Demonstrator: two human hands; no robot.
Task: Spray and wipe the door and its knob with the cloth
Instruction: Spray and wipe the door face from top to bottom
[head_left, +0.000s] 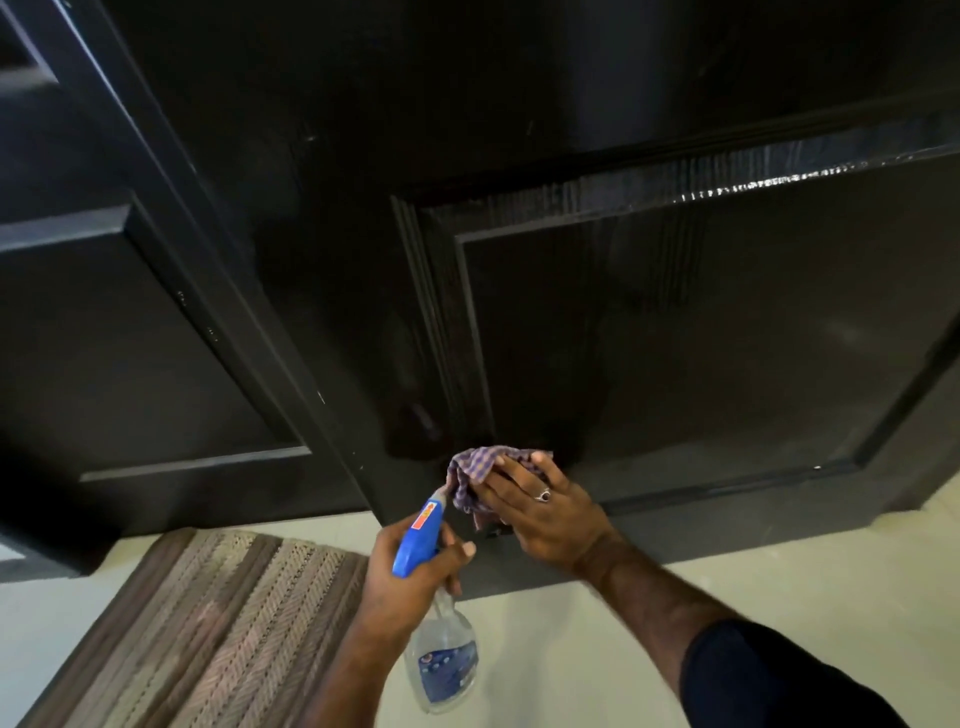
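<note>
The right hand (545, 512) pressed the cloth (475, 480) flat-fingered against the door (675, 338) (low down); the left hand (410, 571) gripped the bottle (441, 660).

Both forearms are bare. The right hand (540, 512) wears a ring (543, 495) with a dark stone on one finger. Up that arm from the hand, a dark navy sleeve (779, 680) covers the upper arm. The left hand (410, 566) shows no jewellery.

Head view, steeply downward (close)
</note>
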